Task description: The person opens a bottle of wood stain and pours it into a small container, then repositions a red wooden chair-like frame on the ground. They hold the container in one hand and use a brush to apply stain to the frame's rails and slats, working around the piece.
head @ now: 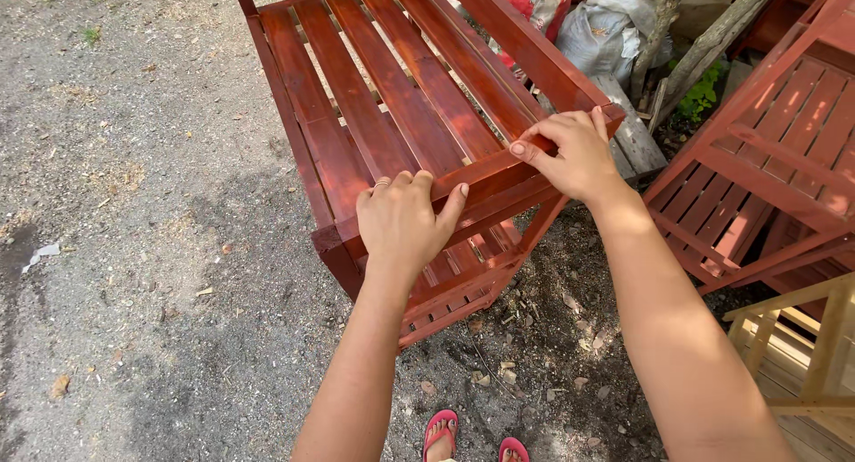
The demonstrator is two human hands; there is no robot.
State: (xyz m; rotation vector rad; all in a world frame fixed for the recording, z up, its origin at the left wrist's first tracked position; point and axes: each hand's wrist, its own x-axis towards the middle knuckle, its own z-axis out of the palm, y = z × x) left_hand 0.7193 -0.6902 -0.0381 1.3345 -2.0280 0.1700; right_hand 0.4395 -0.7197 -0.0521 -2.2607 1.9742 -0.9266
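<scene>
Head view — both hands (405,220) gripping red slatted frame (392,114)

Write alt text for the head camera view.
Both hands grip the top rail of a red-stained slatted wooden frame: left hand nearer, right hand near the rail's far end. It stands on gravel ground, another red frame to the right.

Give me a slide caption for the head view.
Both hands, left and right, grip the red slatted bench rail outdoors.
</scene>
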